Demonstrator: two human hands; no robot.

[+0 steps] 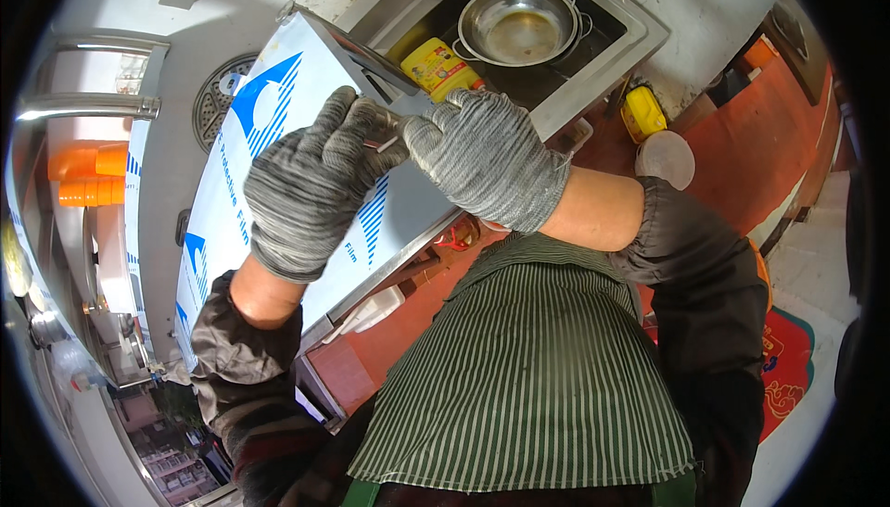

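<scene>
My left hand (311, 183) and my right hand (491, 155), both in grey knit gloves, meet above a metal worktop (408, 201) covered with white and blue protective film. The fingers of both are closed and bent inward, almost touching. Between them shows a short, thin, pale piece (387, 145) with a reddish bit beside it; its kind is too small to make out. The left fingers pinch next to this piece, and the right glove's curled fingers cover whatever is at its other end.
A metal sink (640, 30) behind my right hand holds a two-handled steel pan (519, 30) and a yellow package (436, 67). On the red floor (723, 173) stand a yellow jug (642, 114) and a translucent tub (666, 159). Orange containers (93, 173) sit at the left.
</scene>
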